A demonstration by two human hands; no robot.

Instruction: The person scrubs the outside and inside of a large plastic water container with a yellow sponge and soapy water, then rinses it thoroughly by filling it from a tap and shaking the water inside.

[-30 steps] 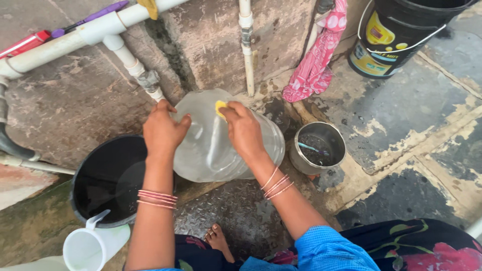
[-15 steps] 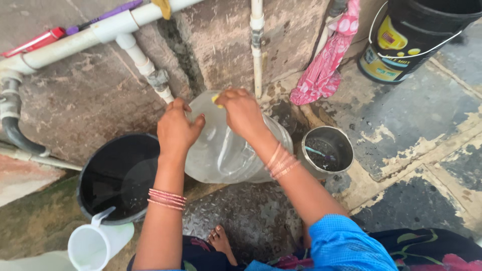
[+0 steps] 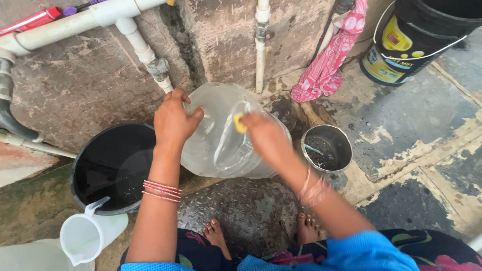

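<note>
Nearest, two bare feet (image 3: pixel 217 232) stand on the wet, dark stone floor (image 3: pixel 251 211) under the blue sleeves. At the near left a white plastic measuring jug (image 3: pixel 90 235) with a spout stands just beside a round black plastic bucket (image 3: pixel 108 168) that holds dark water. To the right of the feet, a little farther, sits a small round steel pot (image 3: pixel 327 148) with grit and a thin blue stick inside.

Between the bucket and the pot lies the large clear plastic water jug (image 3: pixel 221 135), tipped on its side, its moulded handle facing up. The left hand (image 3: pixel 173 120), pink bangles on its wrist, grips the jug's upper left side, fingers curled over the far edge and thumb pressed against the wall. The right hand (image 3: pixel 266 135) is blurred; its fingers pinch a small yellow scrub pad (image 3: pixel 240 123) against the jug beside the handle.

Farther off, white plastic pipes (image 3: pixel 135 30) run along the rough stone wall (image 3: pixel 90 80). A pink patterned cloth (image 3: pixel 331 55) hangs at the far right, near a black paint bucket (image 3: pixel 416 40) with a yellow label.
</note>
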